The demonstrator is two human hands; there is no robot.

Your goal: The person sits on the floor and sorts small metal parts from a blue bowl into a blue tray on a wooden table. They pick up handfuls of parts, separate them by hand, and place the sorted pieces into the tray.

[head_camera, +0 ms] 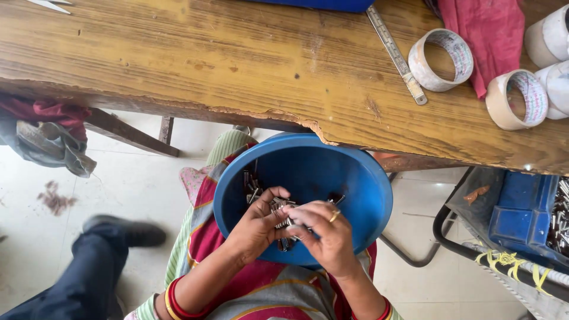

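Keep the bundle of small metal pieces (283,208) over the blue basin (355,178) on the lap, below the table's (237,59) near edge; left hand (256,228) clasping it, right hand (326,234) pinching its end, squaring the tips.

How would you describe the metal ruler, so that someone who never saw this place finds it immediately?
Start at the worn wooden table that fills the top of the view, and look toward its right part. The metal ruler lies flat there on a slant, just left of the nearest tape roll. It is the only long, thin, straight strip; its neighbours are round rolls and a red cloth.
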